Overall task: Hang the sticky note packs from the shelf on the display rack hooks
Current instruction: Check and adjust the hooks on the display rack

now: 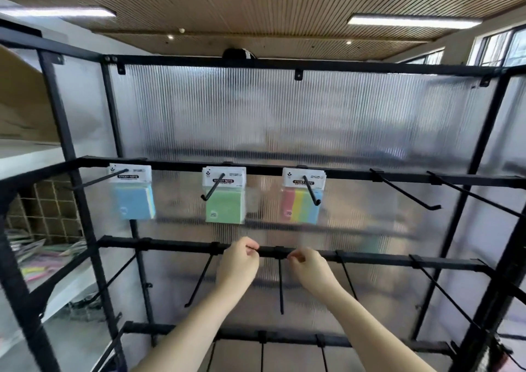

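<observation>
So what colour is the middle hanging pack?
Green, under a white header card; the middle pack shows in the head view.

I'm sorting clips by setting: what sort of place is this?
Probably a stationery shop or a mock retail display. A black display rack carries hooks, three hung sticky note packs, and more stock lies on a side shelf.

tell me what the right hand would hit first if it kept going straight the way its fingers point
The right hand has its fingertips at the middle rail already, so the rail comes first; past it probably the ribbed back panel, though depth is unclear.
</observation>
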Available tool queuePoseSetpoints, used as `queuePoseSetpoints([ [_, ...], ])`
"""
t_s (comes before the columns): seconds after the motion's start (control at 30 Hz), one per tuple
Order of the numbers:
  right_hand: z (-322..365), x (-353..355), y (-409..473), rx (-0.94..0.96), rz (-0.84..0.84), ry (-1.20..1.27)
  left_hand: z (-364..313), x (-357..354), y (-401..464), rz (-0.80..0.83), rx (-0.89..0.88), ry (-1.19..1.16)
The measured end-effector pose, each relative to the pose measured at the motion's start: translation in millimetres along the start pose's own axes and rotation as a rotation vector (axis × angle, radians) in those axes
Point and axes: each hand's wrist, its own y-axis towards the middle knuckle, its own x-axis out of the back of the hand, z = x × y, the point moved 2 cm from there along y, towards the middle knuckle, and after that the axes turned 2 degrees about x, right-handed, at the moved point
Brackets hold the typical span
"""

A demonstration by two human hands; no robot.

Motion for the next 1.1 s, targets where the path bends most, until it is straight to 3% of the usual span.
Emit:
queuePoseSetpoints([
  [0.27, 76.3, -45.1, -24.5, 0.124, 0.108, -0.002, 43.9, 73.2, -17.4, -0.01, -0.002, 0.136],
  [0.7, 222.9, -217.3, -76.2, 0.338, 0.234, 0.005, 170.5, 244.1, -41.4, -0.118, 0.052, 0.19],
  [1.1, 340.4, -364.8, -115.8, 0.44, 0.446, 0.041, 305.9, 384.2, -75.0, -0.258, 0.283, 0.186],
])
